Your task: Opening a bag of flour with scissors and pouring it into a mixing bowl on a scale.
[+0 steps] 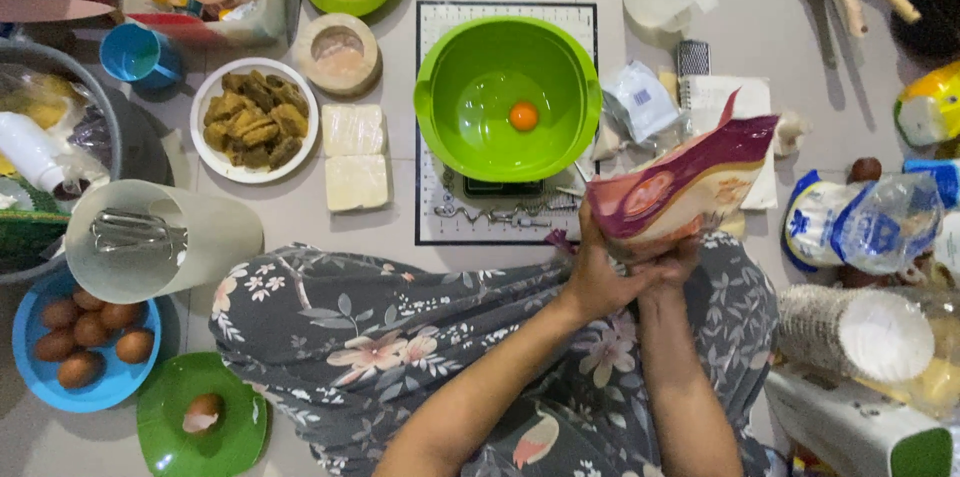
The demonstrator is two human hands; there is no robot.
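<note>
Both hands are gripping the lower end of a red and cream bag (pixel 680 185), which is sitting just right of the green bowl (pixel 507 97), its torn top pointing up and away to the right. The risk, as I judge it, is in that opening: if the bag is tipping further while its mouth is facing away from the bowl, the contents could be spilling onto the packets (pixel 640 102) and notebook (pixel 725 102) beside it rather than into the bowl. A hard squeeze at the base could also be pushing powder out in a burst. The bowl is resting on a small scale (pixel 503 187) on a gridded mat (pixel 440 217), with a raw yolk (pixel 524 116) lying in its middle, so a knock from the bag could be jolting it off the platform. The left hand (pixel 598 272) is closing around the bag's bottom from the left, fingers wrapped over it; the right hand (pixel 672 259) is clasping from below, partly hidden behind the left. Both forearms are reaching up from the lap and converging at the bag.
</note>
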